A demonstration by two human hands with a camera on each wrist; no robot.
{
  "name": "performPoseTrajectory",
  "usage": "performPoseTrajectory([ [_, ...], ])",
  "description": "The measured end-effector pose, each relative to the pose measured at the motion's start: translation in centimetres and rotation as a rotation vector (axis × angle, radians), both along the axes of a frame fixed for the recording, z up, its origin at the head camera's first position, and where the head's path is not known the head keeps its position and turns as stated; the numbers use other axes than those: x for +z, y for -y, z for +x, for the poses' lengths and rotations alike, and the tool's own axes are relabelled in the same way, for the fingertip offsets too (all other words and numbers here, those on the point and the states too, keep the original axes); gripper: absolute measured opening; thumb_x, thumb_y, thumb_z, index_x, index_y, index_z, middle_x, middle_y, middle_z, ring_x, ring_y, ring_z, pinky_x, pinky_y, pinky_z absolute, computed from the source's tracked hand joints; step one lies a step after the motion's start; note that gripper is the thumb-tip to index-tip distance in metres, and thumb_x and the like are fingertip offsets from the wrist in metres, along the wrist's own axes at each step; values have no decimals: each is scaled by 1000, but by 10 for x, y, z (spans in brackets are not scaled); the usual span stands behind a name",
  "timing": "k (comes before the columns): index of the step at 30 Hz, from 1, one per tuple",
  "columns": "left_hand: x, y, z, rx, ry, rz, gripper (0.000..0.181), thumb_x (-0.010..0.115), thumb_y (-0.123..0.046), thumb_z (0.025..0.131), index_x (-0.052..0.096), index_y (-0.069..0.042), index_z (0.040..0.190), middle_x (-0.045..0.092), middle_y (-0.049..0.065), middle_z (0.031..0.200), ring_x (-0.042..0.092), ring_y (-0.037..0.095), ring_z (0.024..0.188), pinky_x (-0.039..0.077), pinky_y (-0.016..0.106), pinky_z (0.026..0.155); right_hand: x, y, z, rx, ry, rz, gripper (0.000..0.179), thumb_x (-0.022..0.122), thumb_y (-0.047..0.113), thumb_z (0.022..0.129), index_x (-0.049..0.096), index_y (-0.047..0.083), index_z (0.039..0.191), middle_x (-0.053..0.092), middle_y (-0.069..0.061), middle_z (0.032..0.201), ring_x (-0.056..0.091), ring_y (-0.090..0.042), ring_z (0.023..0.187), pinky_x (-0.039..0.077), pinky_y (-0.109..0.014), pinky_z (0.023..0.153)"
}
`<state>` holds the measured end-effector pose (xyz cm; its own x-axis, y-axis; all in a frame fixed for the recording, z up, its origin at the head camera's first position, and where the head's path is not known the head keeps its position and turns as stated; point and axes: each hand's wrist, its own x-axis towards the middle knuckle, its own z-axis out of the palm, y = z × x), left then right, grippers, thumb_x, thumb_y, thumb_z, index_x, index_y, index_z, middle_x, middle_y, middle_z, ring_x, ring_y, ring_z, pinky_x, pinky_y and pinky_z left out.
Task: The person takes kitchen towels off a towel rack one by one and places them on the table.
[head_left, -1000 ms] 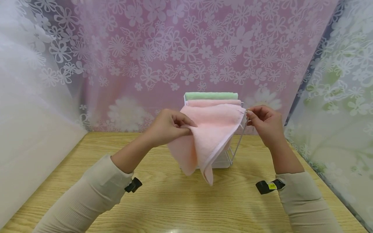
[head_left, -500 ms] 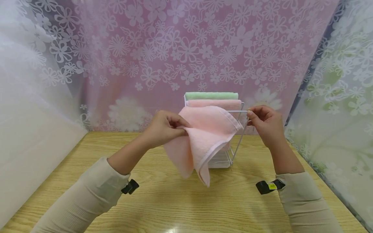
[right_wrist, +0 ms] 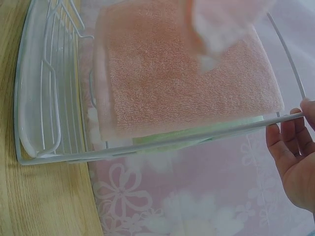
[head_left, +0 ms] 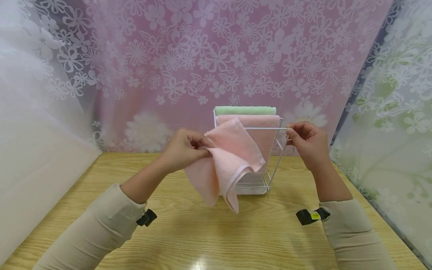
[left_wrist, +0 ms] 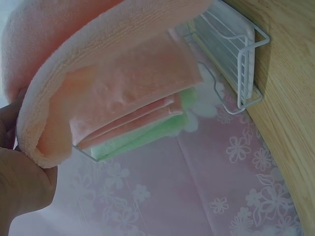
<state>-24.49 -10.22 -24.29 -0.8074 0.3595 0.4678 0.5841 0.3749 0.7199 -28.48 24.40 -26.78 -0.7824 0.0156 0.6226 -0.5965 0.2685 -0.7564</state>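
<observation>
My left hand point(head_left: 182, 150) pinches a pink towel point(head_left: 226, 161) near its middle, thumb against fingers. The towel droops in folds in front of a white wire rack point(head_left: 277, 165), one corner spread rightward over the rack's front bar point(head_left: 264, 128). Whether it still touches that bar's left part, I cannot tell. In the left wrist view the held towel point(left_wrist: 74, 54) curls over the fingers. My right hand point(head_left: 310, 144) pinches the right end of the front bar between thumb and fingers; the right wrist view shows the same grip on the wire point(right_wrist: 206, 139).
Behind the front bar hang a second pink towel point(head_left: 266, 140) and, farthest back, a green towel point(head_left: 244, 110). A white tray point(head_left: 253, 191) forms the rack's base on the wooden table point(head_left: 189, 232). Flowered curtains point(head_left: 202, 56) stand behind and at the sides.
My left hand has moved left and slightly down, drawing the towel off the right part of the front bar, which now shows bare. The right hand has stayed put.
</observation>
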Motion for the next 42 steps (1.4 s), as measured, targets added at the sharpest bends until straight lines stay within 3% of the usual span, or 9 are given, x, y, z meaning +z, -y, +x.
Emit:
performPoseTrajectory([
  [6,-4,4,-1,42,29,-39,10,76,0,79,79,-6,86,69,1,73,49,13,62,40,22,53,0,0,0,26,0,-29,22,65,5,93,63,-13,104,65,-3,85,61,-14,72,55,-18,67],
  [13,-10,11,-4,17,12,-39,11,75,2,79,79,-4,86,72,5,80,54,15,62,45,24,55,1,-1,0,-1,0,13,23,65,7,94,62,-13,106,64,-2,86,61,-13,73,55,-17,68],
  [22,-14,24,-9,41,-3,-65,10,78,-1,78,80,-7,86,72,1,78,59,17,63,48,27,57,1,-1,-1,7,-2,6,19,65,7,94,64,-9,105,65,-2,86,61,-13,74,55,-17,68],
  [29,-15,35,-7,81,30,-84,12,78,-3,77,80,-8,88,73,1,80,60,15,65,48,26,58,-1,-1,-2,93,-13,-83,19,65,4,93,62,-13,102,64,-3,82,60,-15,72,55,-19,66],
  [38,-16,49,-5,121,70,-76,13,80,-5,78,80,-8,90,73,3,86,66,16,74,53,26,63,-2,-1,-1,80,0,-85,7,66,5,93,69,0,97,63,-1,80,60,-14,71,55,-19,65],
  [42,-18,55,-6,136,66,-85,14,82,-6,76,80,-7,90,73,4,89,66,15,74,53,25,63,-2,-1,-1,81,-2,-86,12,65,4,93,67,-6,99,63,-2,80,59,-14,71,55,-19,65],
])
